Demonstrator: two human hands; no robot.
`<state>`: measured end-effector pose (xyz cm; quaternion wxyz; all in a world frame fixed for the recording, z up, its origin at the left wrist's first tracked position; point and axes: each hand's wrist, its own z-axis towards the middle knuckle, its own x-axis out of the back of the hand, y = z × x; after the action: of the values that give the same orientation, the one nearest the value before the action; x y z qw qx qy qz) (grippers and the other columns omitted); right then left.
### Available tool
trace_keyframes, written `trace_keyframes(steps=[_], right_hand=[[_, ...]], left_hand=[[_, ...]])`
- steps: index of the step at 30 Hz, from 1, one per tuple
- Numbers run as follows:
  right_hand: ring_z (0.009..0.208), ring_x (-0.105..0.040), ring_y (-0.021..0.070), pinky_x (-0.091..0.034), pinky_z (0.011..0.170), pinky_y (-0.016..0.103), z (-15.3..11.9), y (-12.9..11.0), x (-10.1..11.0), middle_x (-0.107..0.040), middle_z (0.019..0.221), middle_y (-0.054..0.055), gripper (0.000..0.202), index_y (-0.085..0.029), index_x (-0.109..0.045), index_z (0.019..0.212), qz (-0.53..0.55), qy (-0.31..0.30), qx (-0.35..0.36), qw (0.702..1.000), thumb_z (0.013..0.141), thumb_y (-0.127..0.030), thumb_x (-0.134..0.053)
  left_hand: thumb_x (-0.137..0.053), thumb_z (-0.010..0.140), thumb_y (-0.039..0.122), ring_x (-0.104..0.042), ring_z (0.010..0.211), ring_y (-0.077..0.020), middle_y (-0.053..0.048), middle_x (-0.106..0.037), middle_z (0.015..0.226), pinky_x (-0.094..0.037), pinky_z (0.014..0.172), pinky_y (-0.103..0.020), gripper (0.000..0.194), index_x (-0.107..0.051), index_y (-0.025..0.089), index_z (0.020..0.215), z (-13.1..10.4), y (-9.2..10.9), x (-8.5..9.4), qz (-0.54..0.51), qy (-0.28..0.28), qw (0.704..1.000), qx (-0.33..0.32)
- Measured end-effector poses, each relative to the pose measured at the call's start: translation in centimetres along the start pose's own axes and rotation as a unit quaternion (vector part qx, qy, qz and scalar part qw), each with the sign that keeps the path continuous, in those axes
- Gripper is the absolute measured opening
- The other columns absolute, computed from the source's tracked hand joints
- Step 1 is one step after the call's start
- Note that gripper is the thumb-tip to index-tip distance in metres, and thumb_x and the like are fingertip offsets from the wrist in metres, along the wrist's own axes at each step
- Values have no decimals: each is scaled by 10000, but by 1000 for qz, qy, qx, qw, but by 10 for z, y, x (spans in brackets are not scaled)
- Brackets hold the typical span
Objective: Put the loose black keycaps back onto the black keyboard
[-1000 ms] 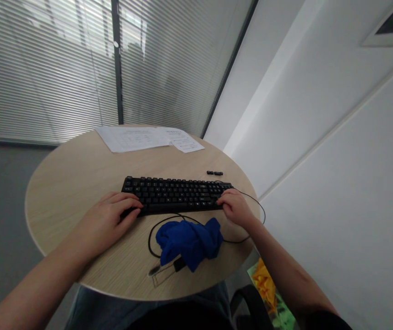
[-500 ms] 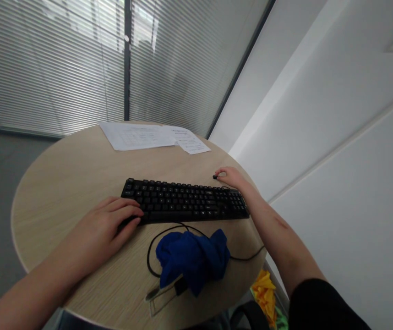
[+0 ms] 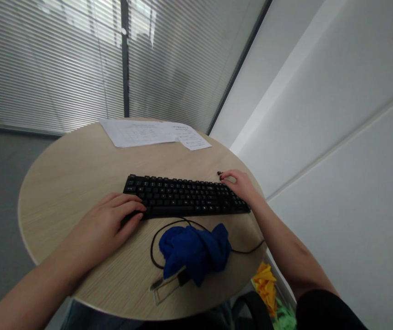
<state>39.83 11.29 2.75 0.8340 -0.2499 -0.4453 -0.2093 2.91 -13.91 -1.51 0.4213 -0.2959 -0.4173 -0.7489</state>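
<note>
A black keyboard (image 3: 182, 197) lies across the round table. My left hand (image 3: 110, 222) grips its left end, fingers on top and thumb along the front edge. Past the keyboard's far right corner, my right hand (image 3: 239, 183) has thumb and forefinger pinched on a small dark piece, perhaps a keycap, mostly hidden by the fingertips. Just beyond those fingertips a small black piece (image 3: 219, 173) rests on the table. Nearer to me sits a crumpled blue cloth (image 3: 196, 252), with a black cable (image 3: 153, 250) looping out from under it.
Printed sheets (image 3: 141, 133) lie at the far edge of the wooden table (image 3: 62, 183). A thin metal-framed tool (image 3: 165, 286) pokes out from the cloth near the front edge. Yellow cloth (image 3: 265, 286) and green cloth (image 3: 284, 316) are below on the right, beside the white wall.
My right hand has come slightly right and toward the keyboard's number keys. A small black piece now shows on the table past its fingertips. My left hand stays on the keyboard.
</note>
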Motion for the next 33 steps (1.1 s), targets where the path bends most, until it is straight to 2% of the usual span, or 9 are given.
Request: trace_keyframes(steps=[2,5,7,9,13,17,21,33], right_hand=[[1002,-715,228,-562,930,382,-38,-9,6,-763,1030,44,86,-235,-728,959,34,35,-7,999,903,-291,-694],[981,-727,234,-586,895,388,-90,-17,4,-763,1046,64,138,-223,-703,945,67,85,-54,993,907,-355,-692],[961,-731,236,-594,871,393,-112,-20,-2,-765,1036,67,152,-220,-693,926,71,111,-79,988,912,-372,-682],[966,-729,233,-594,865,394,-122,-24,-8,-764,1035,63,130,-224,-692,927,67,115,-77,988,926,-352,-668],[1004,-710,221,-578,909,401,-122,-30,-13,-755,1063,54,59,-236,-697,959,51,98,-22,994,957,-264,-644],[1015,-697,221,-582,906,398,-118,-31,-15,-750,1076,56,115,-237,-716,1028,40,71,21,996,978,-225,-613],[1010,-680,229,-578,915,396,-118,-31,-17,-747,1053,68,189,-227,-733,1115,4,59,22,998,982,-205,-602],[965,-660,231,-563,889,389,-116,-32,-14,-723,1030,84,208,-214,-735,1142,-22,31,-2,999,984,-218,-600]], left_hand=[[-503,953,501,-666,1071,-311,-93,-746,1134,-536,985,-497,366,-762,251,1019,1,0,0,0,-4,1000,-5],[-487,957,495,-662,1072,-309,-95,-746,1134,-525,999,-504,380,-763,239,1014,2,2,1,7,-11,1000,-5],[-481,957,494,-661,1072,-309,-95,-746,1127,-519,1007,-505,389,-761,230,1017,3,3,2,11,-13,1000,-3],[-478,956,492,-662,1065,-306,-97,-746,1119,-517,1010,-503,393,-759,222,1011,4,4,2,15,-11,1000,-2],[-473,966,475,-654,1064,-298,-109,-746,1116,-517,999,-510,393,-756,206,1015,6,3,4,20,-13,1000,-8],[-464,973,478,-652,1049,-288,-108,-749,1101,-523,985,-509,400,-756,207,1005,6,2,5,15,-14,1000,-10],[-461,971,490,-650,1051,-293,-114,-746,1098,-520,987,-509,410,-754,206,1008,6,0,3,20,-9,1000,-12],[-456,959,501,-669,1029,-293,-104,-753,1090,-527,983,-519,410,-758,225,990,7,3,5,17,-7,1000,-14]])
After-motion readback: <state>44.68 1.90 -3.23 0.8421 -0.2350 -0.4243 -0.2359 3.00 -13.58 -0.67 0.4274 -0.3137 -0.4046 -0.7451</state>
